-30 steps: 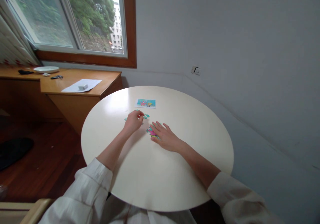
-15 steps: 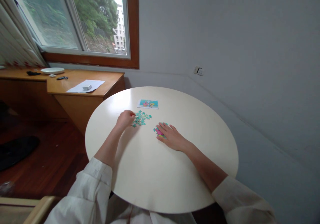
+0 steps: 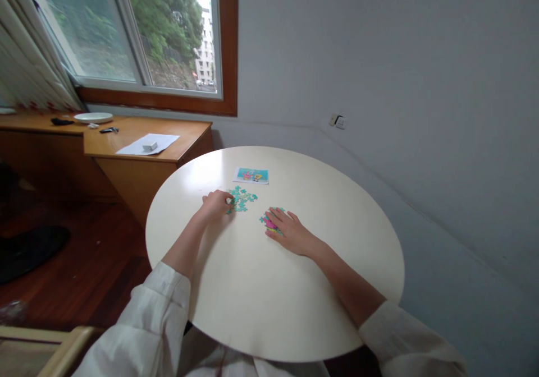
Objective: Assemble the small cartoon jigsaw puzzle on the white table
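Observation:
A round cream table carries a scatter of teal jigsaw pieces. My left hand rests at the left edge of that scatter, fingers curled in a pinch on a small piece I can barely make out. My right hand lies flat with fingers stretched over a small joined patch of pink and teal puzzle. A small picture card with a blue cartoon scene lies beyond the loose pieces.
A wooden desk stands left of the table under a window, holding a paper sheet with a small box and a white plate. A grey wall bears a socket. A chair arm shows bottom left.
My left hand drew back to the left off the loose pieces, uncovering them, then closed in on their left edge. My right hand stayed flat on the joined patch.

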### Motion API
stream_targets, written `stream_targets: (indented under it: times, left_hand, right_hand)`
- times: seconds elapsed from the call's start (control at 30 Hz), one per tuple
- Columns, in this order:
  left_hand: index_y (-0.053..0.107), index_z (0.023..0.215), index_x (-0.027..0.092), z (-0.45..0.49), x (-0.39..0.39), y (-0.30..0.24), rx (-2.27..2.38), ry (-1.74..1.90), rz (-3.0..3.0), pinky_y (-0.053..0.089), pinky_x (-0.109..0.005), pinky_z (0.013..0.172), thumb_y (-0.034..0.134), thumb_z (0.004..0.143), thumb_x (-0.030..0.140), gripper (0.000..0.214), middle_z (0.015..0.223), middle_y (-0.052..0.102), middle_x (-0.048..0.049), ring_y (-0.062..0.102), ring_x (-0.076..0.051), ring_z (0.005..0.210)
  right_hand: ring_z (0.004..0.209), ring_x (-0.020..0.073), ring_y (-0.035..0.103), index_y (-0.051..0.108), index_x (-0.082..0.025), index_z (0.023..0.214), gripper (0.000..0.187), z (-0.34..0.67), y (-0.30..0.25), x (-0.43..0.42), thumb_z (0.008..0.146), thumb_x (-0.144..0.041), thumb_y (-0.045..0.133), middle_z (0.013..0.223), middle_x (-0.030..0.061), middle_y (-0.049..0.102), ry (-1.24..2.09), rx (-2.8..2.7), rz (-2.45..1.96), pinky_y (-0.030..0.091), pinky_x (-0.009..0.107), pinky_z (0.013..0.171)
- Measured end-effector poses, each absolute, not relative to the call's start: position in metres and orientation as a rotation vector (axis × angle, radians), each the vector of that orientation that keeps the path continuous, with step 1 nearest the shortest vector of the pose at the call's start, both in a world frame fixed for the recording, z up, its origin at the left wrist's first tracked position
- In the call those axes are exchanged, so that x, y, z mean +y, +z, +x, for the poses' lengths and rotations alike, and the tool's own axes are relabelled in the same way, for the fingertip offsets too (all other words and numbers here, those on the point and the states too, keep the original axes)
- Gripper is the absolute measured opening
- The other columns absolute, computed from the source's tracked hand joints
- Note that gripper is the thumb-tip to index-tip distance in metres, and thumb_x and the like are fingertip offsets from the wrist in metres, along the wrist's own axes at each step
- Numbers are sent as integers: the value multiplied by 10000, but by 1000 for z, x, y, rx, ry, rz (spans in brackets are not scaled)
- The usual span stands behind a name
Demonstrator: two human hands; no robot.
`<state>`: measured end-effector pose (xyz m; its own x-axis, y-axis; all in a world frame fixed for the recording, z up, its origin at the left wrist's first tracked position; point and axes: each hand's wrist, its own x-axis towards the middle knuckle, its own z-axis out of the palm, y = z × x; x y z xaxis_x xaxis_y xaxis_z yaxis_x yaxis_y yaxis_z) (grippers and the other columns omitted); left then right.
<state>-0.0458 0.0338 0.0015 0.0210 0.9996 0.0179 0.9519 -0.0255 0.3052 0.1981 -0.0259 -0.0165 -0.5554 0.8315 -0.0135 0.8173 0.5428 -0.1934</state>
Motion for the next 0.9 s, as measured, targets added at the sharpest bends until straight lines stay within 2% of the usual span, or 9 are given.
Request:
stream_targets:
  times: [0.17, 0.4, 0.7, 0.9]
  left_hand:
    - [619, 1029, 284, -47, 34, -1, 2060, 296, 2128, 364, -353, 797, 579, 663, 323, 371, 1039, 601, -82, 515, -284, 973]
    - [635, 1007, 254, -53, 38, -4, 2083, 364, 2072, 364, -344, 792, 519, 708, 217, 323, 1017, 625, -76, 527, -265, 961]
    - [683, 827, 257, -52, 33, 2, 2013, 315, 2096, 370, -328, 790, 590, 650, 248, 200, 886, 657, -40, 560, -238, 876]
    - [673, 814, 242, -50, 31, 5, 1984, 284, 2091, 369, -333, 787, 569, 660, 225, 187, 861, 660, -34, 566, -226, 849]
  right_hand:
    - [1322, 210, 133, 213, -179, 1368, 647, 198, -15, -26, 845, -560, 187, 1437, 84, 174, 289, -2688, -1441, 109, 429, 1055]
    - [1322, 212, 132, 229, -182, 1362, 638, 197, -14, -27, 846, -556, 206, 1438, 82, 171, 303, -2679, -1454, 109, 428, 1056]
    - [1323, 208, 129, 222, -183, 1365, 649, 198, -16, -25, 842, -566, 198, 1437, 84, 173, 316, -2671, -1438, 100, 422, 1057]
    - [1323, 209, 127, 224, -191, 1364, 645, 200, -17, -23, 840, -567, 207, 1438, 86, 171, 322, -2667, -1439, 101, 423, 1055]
